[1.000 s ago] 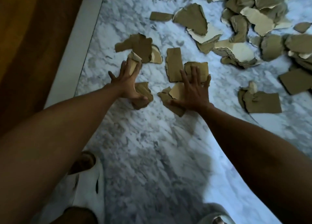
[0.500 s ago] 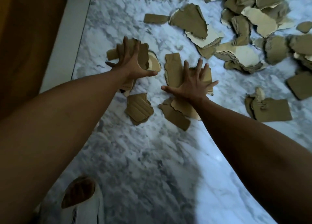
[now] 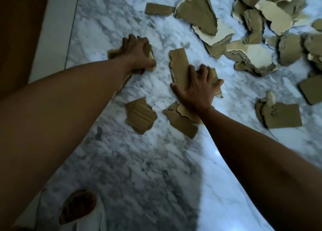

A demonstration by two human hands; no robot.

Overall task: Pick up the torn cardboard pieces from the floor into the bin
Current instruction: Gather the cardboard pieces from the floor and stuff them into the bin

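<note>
Both hands are down on the marble floor (image 3: 156, 161) among the scraps. Since a moment ago the left hand (image 3: 137, 54), which lay spread flat over the brown piece at the left, has curled its fingers round that left scrap (image 3: 113, 53) and now grips it, a paler bit showing just under the thumb. The right hand (image 3: 196, 89) has tightened too: half a second back its fingers were splayed wide, and now they bend over the tall strip (image 3: 179, 67) and the scrap behind it, thumb hooked round the strip's left edge, so I take it as gripping that little bundle, not just pressing on it.

To my eye this is the gathering step turning into a lift, with two handfuls nearly ready to go. Nothing is off the floor yet.

Plenty is left. A ridged square piece (image 3: 141, 115) lies near, between the two forearms, and a ragged pair of scraps (image 3: 181, 124) sits just under the right wrist. Off to the right is a folded piece (image 3: 280, 115), and the far right holds a big heap (image 3: 261, 21). No bin shows anywhere in view, so I cannot tell where the handfuls must travel. A white slipper (image 3: 78, 218) stands near, at the lower left.
</note>
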